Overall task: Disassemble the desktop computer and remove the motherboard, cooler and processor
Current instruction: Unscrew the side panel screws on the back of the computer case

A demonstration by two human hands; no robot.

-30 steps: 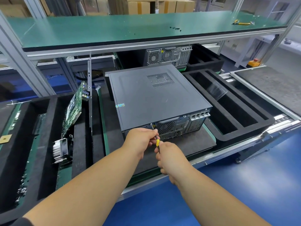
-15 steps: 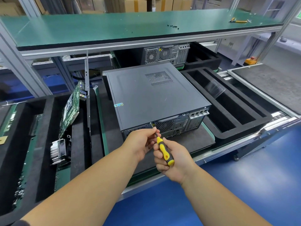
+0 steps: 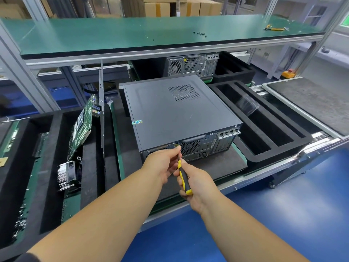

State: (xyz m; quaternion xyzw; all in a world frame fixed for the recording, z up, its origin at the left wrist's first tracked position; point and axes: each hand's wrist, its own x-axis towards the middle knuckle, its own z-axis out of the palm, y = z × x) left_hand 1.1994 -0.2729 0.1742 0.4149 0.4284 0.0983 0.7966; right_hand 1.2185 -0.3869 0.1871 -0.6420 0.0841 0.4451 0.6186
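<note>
A closed dark grey desktop computer lies flat on a black mat, its rear panel facing me. My right hand grips a yellow-and-black screwdriver, whose tip points at the top edge of the rear panel beside the fan grille. My left hand pinches the screwdriver's shaft close to the tip, right at the panel. The screw under the tip is hidden by my fingers.
A black foam tray with long slots lies right of the case. On the left, another foam tray holds a green circuit board and a finned cooler. A second computer stands behind, under a green shelf with loose screws.
My right hand has shifted back along the screwdriver, so its yellow-and-black handle now shows in full. My left hand stays at the shaft by the rear panel.
</note>
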